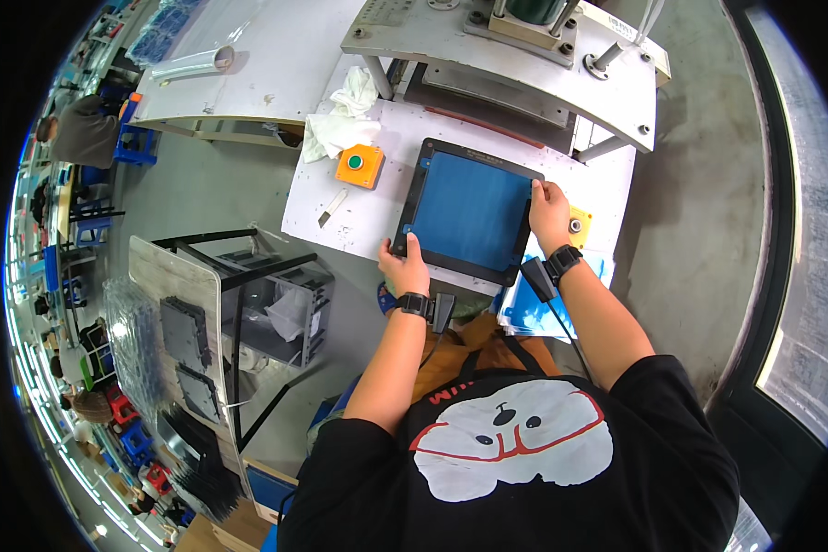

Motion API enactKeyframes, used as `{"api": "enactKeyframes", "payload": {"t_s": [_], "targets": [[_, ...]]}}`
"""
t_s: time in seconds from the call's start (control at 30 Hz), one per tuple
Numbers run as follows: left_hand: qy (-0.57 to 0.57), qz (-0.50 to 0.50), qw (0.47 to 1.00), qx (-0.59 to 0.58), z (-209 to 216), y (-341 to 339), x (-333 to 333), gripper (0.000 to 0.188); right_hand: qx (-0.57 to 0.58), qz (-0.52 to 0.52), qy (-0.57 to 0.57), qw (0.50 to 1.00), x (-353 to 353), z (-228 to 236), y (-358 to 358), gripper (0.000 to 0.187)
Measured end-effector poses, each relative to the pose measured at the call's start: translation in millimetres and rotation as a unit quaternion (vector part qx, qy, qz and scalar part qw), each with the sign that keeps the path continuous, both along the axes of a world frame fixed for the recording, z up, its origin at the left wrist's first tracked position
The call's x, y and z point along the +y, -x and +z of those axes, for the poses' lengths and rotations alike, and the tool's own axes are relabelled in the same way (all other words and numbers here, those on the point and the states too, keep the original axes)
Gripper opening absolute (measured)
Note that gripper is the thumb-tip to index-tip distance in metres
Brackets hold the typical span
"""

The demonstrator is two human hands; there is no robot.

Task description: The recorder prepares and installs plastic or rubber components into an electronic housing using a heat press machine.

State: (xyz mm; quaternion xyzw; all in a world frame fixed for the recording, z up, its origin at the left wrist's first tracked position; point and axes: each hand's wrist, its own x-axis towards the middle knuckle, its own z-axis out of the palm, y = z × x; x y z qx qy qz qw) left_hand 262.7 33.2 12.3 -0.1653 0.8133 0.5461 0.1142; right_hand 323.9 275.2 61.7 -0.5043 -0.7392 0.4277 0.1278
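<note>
My left hand (407, 267) grips the lower left corner of a flat, black-framed panel (474, 207) with a blue face, its thumb lying on the rim. On the opposite side, my right hand (550, 216) holds the right edge of the same panel, thumb on top. The fingers under the panel are hidden. The panel lies tilted over the front of a white work table (308, 207), in front of a press (497, 51). Left of it sit an orange box with a green button (360, 166) and a small flat blade-like tool (333, 209).
A white cloth (340, 124) lies behind the orange box. Beside my right wrist are a yellow button box (579, 225) and blue-and-white sheets (534, 313). To the left stands a side table (161, 267) with dark plates (185, 331), near a grey crate (313, 317).
</note>
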Motion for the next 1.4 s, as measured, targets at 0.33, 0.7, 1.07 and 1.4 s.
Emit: {"api": "enactKeyframes", "payload": {"t_s": [0.33, 0.7, 1.07, 1.4], "targets": [[-0.058, 0.026, 0.998, 0.01, -7.5, -0.7, 0.3, 0.07, -0.029, 0.193, -0.129, 0.972, 27.9, 16.6, -22.0, 0.011], [-0.076, 0.032, 0.997, 0.006, -6.1, 0.1, -2.4, 0.068, -0.078, 0.339, -0.214, 0.913, 32.3, 20.9, -6.5, 0.009], [-0.077, 0.022, 0.996, -0.026, -0.2, 4.4, -7.0, 0.071, -0.06, 0.31, -0.153, 0.937, 38.2, 24.2, -7.6, 0.008], [-0.102, 0.032, 0.994, -0.016, -9.4, 2.2, -5.4, 0.067, -0.137, 0.382, -0.218, 0.887, 36.9, 33.0, 2.4, 0.009]]}}
